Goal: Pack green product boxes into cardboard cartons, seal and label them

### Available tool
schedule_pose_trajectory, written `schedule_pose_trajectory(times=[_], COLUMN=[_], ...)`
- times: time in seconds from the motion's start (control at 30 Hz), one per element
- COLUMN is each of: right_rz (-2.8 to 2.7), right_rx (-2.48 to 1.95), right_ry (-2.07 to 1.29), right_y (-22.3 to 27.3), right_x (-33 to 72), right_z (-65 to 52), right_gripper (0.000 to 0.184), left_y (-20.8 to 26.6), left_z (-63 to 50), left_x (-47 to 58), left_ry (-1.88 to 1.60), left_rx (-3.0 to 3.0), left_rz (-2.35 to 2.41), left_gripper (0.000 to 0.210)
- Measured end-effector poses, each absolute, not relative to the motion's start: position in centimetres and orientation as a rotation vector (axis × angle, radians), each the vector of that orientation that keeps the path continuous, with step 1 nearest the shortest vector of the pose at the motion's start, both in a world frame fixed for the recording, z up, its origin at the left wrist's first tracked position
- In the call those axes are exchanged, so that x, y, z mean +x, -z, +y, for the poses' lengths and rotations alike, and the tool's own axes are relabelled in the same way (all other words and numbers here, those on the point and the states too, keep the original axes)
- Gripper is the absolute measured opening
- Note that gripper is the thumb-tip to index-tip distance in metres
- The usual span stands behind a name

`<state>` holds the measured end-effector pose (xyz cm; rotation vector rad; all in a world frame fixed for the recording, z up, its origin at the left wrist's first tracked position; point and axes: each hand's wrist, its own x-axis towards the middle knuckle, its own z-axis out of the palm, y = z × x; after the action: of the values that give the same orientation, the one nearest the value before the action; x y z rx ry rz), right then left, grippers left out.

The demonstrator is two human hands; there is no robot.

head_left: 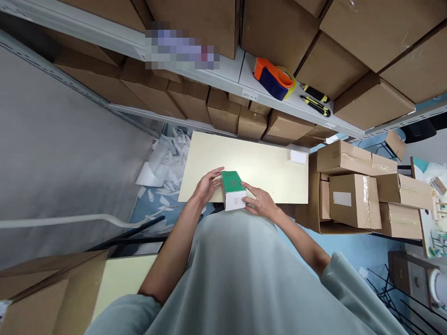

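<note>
A small green-and-white box is held between my two hands over the front edge of the pale yellow tabletop. My left hand lies along the box's left side, its fingers reaching toward the far corner and partly hidden by the box. On the other side, my right hand grips the near right corner, with the forefinger up by the green top and other fingers against the white end. That white end faces me and bears a small printed mark.
A small white box sits at the table's back right corner. Cartons are stacked at the right. Overhead, a shelf carries an orange-and-blue tape dispenser and yellow-black utility knives. Scrap paper is heaped at the left.
</note>
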<state>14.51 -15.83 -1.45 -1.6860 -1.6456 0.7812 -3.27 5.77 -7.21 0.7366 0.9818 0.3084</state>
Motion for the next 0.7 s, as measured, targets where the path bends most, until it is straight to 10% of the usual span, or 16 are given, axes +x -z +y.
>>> schedule_pose_trajectory(times=[0.33,0.7], right_rz=[-1.524,-0.936], right_rx=[-1.754,-1.811], right_ry=[-0.820,-0.805], right_y=[2.4,-0.5], right_x=[15.0,18.0], right_z=[-16.8,-11.0], right_gripper=[0.011,0.070], left_y=[5.9,6.8], left_z=[6.8,4.4], left_x=[-2.2,-3.4], left_ry=[-0.379,-0.134], left_rx=[0.835,0.990], left_rz=[0.982,1.077], left_gripper=[0.056,0.057])
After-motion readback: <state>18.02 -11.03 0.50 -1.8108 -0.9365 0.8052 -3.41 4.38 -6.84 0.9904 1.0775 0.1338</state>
